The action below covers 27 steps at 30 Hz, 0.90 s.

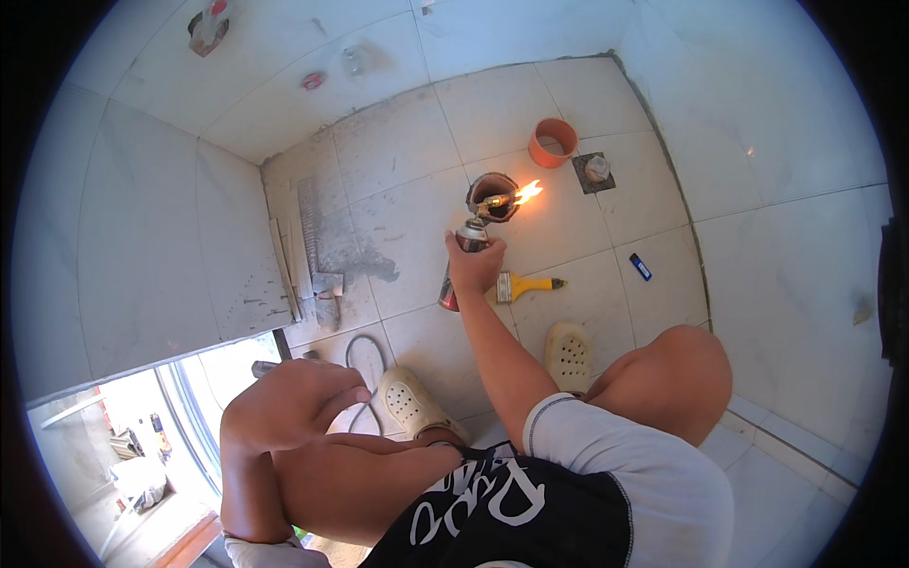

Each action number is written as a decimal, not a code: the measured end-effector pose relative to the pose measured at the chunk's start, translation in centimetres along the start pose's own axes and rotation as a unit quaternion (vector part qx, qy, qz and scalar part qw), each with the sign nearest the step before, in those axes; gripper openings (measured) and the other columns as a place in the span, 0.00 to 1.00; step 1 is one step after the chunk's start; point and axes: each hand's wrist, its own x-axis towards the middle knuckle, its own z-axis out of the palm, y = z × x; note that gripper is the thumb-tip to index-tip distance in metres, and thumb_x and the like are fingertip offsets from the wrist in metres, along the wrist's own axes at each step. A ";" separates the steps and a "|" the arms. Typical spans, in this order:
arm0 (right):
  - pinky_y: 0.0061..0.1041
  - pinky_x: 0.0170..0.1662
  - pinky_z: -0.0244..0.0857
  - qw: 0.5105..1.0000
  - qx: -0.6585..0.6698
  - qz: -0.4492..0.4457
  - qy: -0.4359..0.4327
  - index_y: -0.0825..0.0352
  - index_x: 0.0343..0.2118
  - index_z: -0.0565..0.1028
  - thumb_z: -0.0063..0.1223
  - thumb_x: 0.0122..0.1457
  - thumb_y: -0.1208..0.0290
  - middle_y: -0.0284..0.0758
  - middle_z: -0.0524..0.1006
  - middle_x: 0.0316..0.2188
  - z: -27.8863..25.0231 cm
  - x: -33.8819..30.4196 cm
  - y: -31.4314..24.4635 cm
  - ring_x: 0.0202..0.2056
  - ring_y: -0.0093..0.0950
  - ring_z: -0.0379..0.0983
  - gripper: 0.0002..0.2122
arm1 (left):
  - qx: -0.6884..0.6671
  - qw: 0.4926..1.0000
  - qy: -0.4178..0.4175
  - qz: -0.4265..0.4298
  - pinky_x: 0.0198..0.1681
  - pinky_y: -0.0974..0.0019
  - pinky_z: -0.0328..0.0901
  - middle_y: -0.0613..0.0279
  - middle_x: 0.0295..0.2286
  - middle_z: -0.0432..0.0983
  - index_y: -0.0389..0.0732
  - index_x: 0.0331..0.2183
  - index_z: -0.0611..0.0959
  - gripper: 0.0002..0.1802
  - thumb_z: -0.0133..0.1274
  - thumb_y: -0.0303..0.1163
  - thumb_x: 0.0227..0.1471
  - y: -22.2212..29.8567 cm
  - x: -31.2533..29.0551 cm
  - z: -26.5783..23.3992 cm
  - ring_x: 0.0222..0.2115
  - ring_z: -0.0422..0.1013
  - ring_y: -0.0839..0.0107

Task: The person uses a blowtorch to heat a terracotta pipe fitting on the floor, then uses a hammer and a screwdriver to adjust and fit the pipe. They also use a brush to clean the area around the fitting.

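Note:
My right hand [476,265] is wrapped round the can of a gas torch [472,235], held tilted over the floor. Its brass nozzle lies over a round, rough-edged pipe opening [479,182] in the tiles, and an orange flame [529,192] streams to the right past the rim. Just right of that hand, a paintbrush with a yellow handle [535,284] lies on the floor. My left hand [346,383] hangs by my bent left leg, over the floor; its fingers are mostly hidden, so I cannot see whether it holds anything.
Beyond the opening stands a short orange pipe piece [553,144], beside a square drain [595,186] with a crumpled lump on it. A blue lighter [640,267] lies at right. Near the left wall are a hammer-like tool [327,301], a notched strip [308,222] and a cable loop [367,339].

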 end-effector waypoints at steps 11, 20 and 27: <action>0.44 0.46 0.67 1.000 -0.012 -0.020 0.016 0.66 0.42 0.67 0.74 0.40 0.50 0.43 0.74 0.38 1.1 0.4 -0.4 0.42 0.45 0.73 0.33 | -0.014 0.999 -0.003 0.034 0.33 0.52 0.64 0.50 0.25 0.75 0.37 0.32 0.80 0.13 0.51 0.37 0.60 -1.5 -0.7 0.0 0.30 0.71 0.47; 0.29 0.43 0.69 0.976 0.190 0.002 -0.107 0.69 0.44 0.72 0.73 0.47 0.53 0.36 0.77 0.38 -1.1 4.4 2.3 0.37 0.28 0.75 0.29 | -0.028 0.998 -0.035 0.037 0.34 0.50 0.63 0.48 0.25 0.75 0.38 0.32 0.80 0.13 0.51 0.39 0.60 -2.4 -0.7 -0.5 0.31 0.72 0.47; 0.24 0.44 0.67 0.893 0.391 0.067 -0.212 0.69 0.43 0.74 0.64 0.58 0.62 0.31 0.76 0.37 -3.7 5.9 4.9 0.38 0.21 0.72 0.17 | -0.017 0.994 -0.032 0.101 0.34 0.52 0.66 0.50 0.25 0.77 0.40 0.33 0.83 0.12 0.52 0.38 0.59 -3.0 0.0 -0.9 0.30 0.74 0.49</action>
